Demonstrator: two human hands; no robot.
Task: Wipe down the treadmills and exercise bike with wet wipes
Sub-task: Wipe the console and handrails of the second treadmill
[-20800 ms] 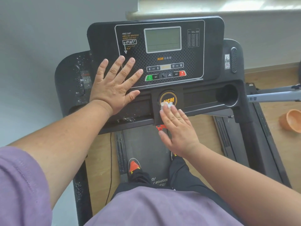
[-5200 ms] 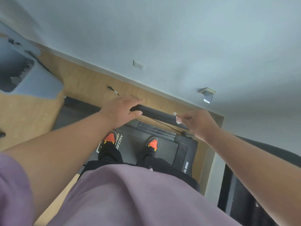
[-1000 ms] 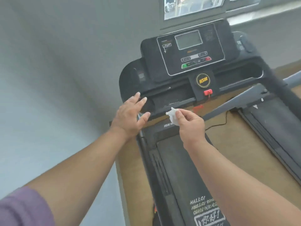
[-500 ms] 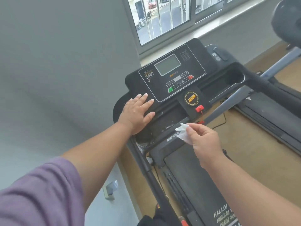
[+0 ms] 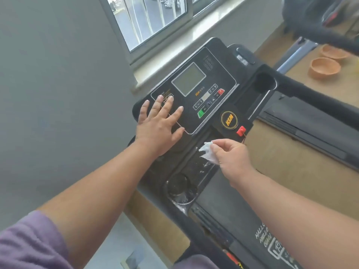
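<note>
- Over the near tray of the treadmill (image 5: 250, 78), the wet wipe (image 5: 207, 153) is pinched between thumb and fingers of the right hand (image 5: 231, 158).
- Left hand (image 5: 159, 124) lies flat, fingers spread, on the console's left edge, holding nothing.
- Risk: the wipe looks small and crumpled; it may slip or only smear the tray's white flecks.
- Risk: the left palm could press the console buttons (image 5: 208, 102); the red safety key (image 5: 241, 131) sits just beyond the wipe.
- Room: grey wall left, window (image 5: 151, 18) far, two orange bowls (image 5: 325, 67) on the wood floor at right.
</note>
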